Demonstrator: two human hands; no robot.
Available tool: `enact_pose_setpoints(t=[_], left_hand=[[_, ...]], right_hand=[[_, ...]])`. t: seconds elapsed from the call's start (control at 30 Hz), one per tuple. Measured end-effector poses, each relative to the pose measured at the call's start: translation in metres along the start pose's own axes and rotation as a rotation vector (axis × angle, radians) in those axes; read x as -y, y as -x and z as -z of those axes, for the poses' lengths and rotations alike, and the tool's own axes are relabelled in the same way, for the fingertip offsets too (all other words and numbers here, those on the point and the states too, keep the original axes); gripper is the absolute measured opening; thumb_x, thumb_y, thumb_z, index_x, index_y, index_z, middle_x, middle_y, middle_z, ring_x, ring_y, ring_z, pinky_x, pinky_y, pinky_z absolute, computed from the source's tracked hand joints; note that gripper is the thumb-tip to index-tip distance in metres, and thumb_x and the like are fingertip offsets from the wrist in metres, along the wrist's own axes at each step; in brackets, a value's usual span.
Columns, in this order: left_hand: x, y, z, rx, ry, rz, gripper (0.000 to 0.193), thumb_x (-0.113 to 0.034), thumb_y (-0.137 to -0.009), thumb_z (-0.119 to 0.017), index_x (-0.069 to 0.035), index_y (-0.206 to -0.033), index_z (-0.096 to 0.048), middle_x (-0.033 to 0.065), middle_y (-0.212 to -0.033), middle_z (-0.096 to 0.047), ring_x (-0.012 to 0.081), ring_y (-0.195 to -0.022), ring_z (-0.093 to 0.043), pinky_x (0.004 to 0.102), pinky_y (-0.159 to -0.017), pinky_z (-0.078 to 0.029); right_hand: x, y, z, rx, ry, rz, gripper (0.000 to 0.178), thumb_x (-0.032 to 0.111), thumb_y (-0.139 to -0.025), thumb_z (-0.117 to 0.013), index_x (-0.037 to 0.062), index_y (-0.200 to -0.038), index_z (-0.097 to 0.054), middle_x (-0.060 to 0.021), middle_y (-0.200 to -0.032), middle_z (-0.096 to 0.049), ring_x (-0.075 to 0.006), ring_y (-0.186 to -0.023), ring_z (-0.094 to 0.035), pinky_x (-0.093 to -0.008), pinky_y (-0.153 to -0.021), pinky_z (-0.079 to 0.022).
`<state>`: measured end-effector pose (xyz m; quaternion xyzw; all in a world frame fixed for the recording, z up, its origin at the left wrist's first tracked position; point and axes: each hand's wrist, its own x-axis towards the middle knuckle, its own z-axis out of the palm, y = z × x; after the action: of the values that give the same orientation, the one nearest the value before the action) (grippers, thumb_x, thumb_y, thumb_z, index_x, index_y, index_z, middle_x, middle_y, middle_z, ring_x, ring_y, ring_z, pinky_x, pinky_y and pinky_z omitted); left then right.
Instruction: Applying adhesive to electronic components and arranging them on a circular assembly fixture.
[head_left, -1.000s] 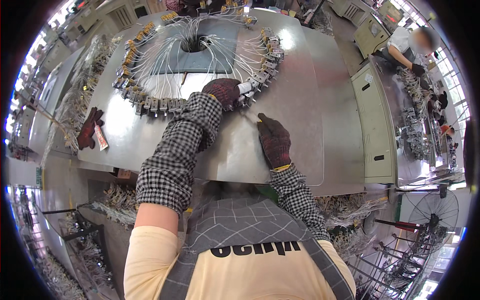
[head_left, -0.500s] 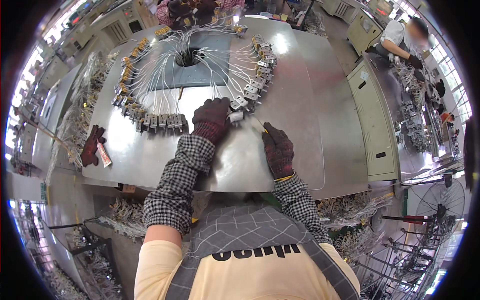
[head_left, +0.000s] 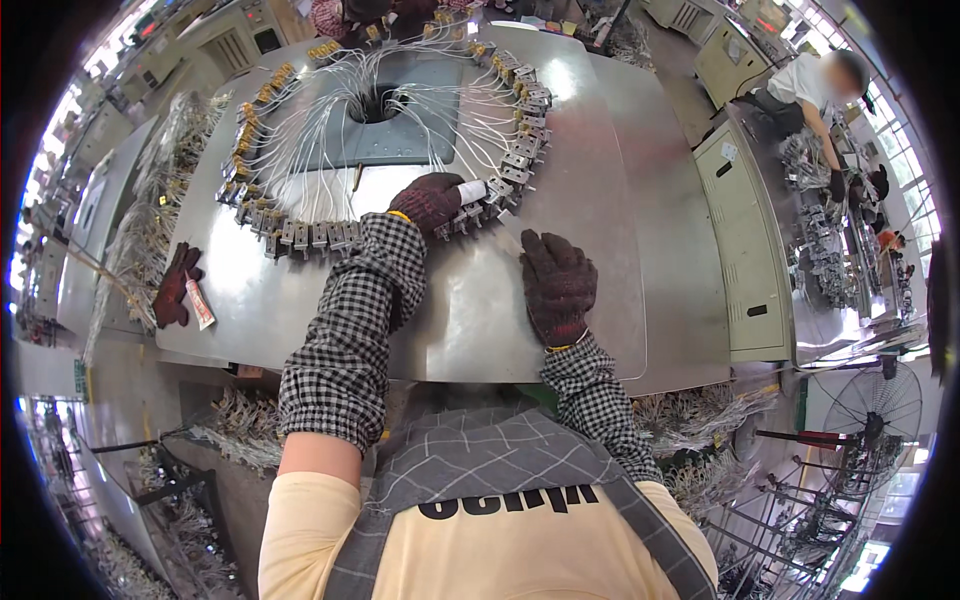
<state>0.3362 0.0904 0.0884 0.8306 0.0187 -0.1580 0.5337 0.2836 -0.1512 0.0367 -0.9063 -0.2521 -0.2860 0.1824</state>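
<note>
My left hand (head_left: 428, 202), in a dark red-black knitted glove, reaches over the near side of a ring of small metal blocks (head_left: 320, 236) with thin white wires. Its fingers are curled, and a short white piece (head_left: 472, 191) sticks out at the fingertips beside the blocks; whether it is held or covers a finger I cannot make out. Closer to the table's front edge, right of the ring, is my right hand (head_left: 557, 288), gloved alike, with its fingers drawn together. A pale, blurred thin thing (head_left: 509, 238) shows by its fingertips.
The wires run into a dark round hole (head_left: 378, 103) in a grey panel on the metal table (head_left: 680, 290). A loose glove (head_left: 178, 287) and a white-red tube (head_left: 200, 304) lie at left. Another person (head_left: 815, 95) works at the right bench; another's patterned sleeve (head_left: 328, 18) shows at the far edge.
My left hand has moved forward, with the white piece now right of its fingers. My right hand has turned slightly and shifted little. The ring of blocks has shifted slightly. The person at right leans lower.
</note>
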Motion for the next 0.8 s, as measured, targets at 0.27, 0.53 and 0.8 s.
enact_pose_setpoints(t=[0.27,0.53,0.8], left_hand=[[0.022,-0.019,0.003,-0.037,-0.090,-0.045,0.069,-0.058,-0.088,-0.059,0.003,-0.118,-0.066,0.0202,-0.108,-0.069,0.0295,-0.097,-0.066,0.0406,-0.089,-0.049],[0.020,-0.017,0.006,-0.016,-0.160,-0.041,0.066,-0.059,-0.088,-0.056,0.001,-0.113,-0.069,0.0203,-0.102,-0.070,0.0317,-0.093,-0.066,0.0406,-0.089,-0.048],[0.018,-0.015,0.004,-0.091,-0.203,-0.064,0.067,-0.057,-0.086,-0.062,0.004,-0.114,-0.067,0.0203,-0.104,-0.068,0.0275,-0.096,-0.065,0.0372,-0.088,-0.049]], right_hand=[[-0.024,0.010,-0.031,0.117,-0.810,-0.546,0.035,0.009,-0.079,-0.072,0.0100,-0.114,-0.069,-0.0077,-0.103,-0.068,-0.0273,-0.088,-0.065,-0.0345,-0.073,-0.052],[0.021,0.010,-0.012,0.088,-0.013,0.026,0.035,0.014,-0.080,-0.075,0.0118,-0.114,-0.070,-0.0079,-0.097,-0.066,-0.0266,-0.087,-0.065,-0.0347,-0.072,-0.053],[0.035,0.012,-0.012,-0.141,-0.691,-0.216,0.031,0.011,-0.083,-0.071,0.0087,-0.114,-0.069,-0.0109,-0.095,-0.067,-0.0268,-0.079,-0.067,-0.0353,-0.068,-0.054]])
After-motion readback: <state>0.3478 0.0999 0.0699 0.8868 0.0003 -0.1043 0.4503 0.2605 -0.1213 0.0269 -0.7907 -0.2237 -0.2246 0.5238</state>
